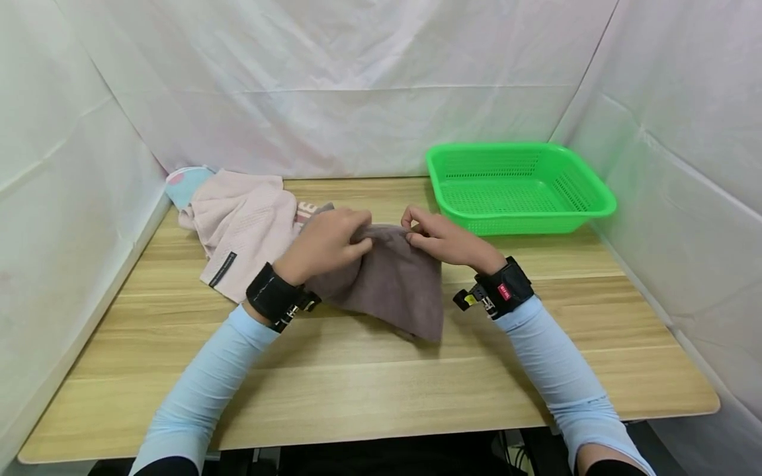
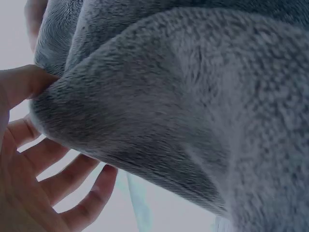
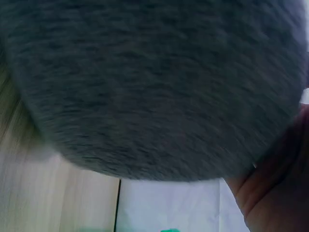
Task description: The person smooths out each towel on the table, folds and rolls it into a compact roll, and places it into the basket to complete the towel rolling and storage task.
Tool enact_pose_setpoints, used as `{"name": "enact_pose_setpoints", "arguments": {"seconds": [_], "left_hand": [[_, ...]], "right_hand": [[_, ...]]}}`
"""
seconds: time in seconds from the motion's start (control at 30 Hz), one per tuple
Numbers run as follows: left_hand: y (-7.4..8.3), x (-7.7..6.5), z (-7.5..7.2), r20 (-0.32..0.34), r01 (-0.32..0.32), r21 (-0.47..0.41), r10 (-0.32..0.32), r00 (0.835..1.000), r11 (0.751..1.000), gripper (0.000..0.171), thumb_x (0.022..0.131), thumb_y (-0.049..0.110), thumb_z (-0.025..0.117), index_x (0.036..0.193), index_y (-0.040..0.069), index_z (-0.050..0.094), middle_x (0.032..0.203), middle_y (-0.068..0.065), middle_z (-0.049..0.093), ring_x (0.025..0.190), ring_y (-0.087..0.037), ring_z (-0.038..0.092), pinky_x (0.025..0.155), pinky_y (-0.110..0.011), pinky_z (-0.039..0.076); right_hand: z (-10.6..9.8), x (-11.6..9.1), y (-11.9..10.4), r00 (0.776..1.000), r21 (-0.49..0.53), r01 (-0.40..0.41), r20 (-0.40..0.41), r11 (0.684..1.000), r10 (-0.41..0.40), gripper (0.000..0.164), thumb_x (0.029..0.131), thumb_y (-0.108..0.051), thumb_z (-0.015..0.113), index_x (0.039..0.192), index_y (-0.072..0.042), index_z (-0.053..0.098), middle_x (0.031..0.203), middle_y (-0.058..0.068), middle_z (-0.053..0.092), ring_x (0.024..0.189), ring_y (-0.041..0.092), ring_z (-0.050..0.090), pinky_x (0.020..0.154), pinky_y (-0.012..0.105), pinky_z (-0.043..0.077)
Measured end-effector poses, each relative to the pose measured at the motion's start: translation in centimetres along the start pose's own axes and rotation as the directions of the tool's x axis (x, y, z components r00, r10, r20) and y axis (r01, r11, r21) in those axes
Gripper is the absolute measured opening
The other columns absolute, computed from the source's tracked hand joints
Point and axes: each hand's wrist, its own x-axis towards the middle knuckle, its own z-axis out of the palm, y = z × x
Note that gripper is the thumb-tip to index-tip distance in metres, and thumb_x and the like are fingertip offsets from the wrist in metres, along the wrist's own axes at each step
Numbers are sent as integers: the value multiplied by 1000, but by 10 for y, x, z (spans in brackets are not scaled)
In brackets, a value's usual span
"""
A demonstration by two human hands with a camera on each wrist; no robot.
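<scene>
A plush grey-brown towel [image 1: 399, 284] hangs in folds over the middle of the table. My left hand [image 1: 327, 243] pinches its upper edge; the left wrist view shows the thumb [image 2: 29, 82] on the near side of the fabric and the other fingers spread along its edge. At the upper right corner, my right hand [image 1: 446, 239] pinches the same towel between thumb and fingers. In the right wrist view the cloth [image 3: 154, 96] fills most of the picture and hides those fingertips.
Left of the hands, a crumpled pale pink towel [image 1: 250, 211] with a dark label lies on the wooden table [image 1: 369, 390]. A light blue spotted cloth [image 1: 186, 185] pokes out behind it. A green plastic basket [image 1: 518, 215] stands at the back right. White sheets [image 1: 357, 86] enclose the table.
</scene>
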Motion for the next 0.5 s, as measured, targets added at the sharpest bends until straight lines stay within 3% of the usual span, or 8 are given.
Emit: {"name": "enact_pose_setpoints", "arguments": {"seconds": [0.07, 0.17, 0.33, 0.5], "left_hand": [[-3, -1, -6, 15, 52, -1, -52, 999, 999, 19, 100, 24, 60, 88, 12, 51, 66, -1, 41, 62, -21, 45, 64, -36, 39], [-7, -3, -15, 14, 114, 13, -114, 993, 993, 19, 102, 27, 59, 92, 12, 52, 65, -1, 43, 61, -24, 48, 63, -39, 42], [-15, -5, -22, -12, 177, 46, -177, 984, 983, 26, 101, 37, 66, 97, 14, 55, 68, -3, 52, 61, -24, 53, 57, -40, 43], [-20, -5, -20, 20, 175, 47, -176, 984, 984, 30, 100, 41, 67, 99, 14, 53, 71, -3, 53, 64, -24, 54, 58, -39, 43]], "right_hand": [[-1, 0, 1, 999, -29, -39, 32, 999, 40, 12, 106, -26, 53, 109, -14, 48, 78, 0, 55, 70, 13, 55, 61, 30, 43], [-3, -1, 3, 987, -108, -113, 103, 988, 124, 25, 99, -39, 66, 104, -17, 58, 88, 0, 61, 79, 14, 59, 69, 32, 49], [-11, -8, 5, 923, -222, -243, 247, 944, 295, 39, 83, -48, 81, 92, -15, 61, 87, -1, 55, 81, 16, 54, 74, 33, 48], [-22, -17, 4, 873, -315, -311, 279, 897, 401, 46, 77, -49, 85, 83, -15, 55, 83, -3, 50, 77, 14, 49, 67, 30, 44]]}}
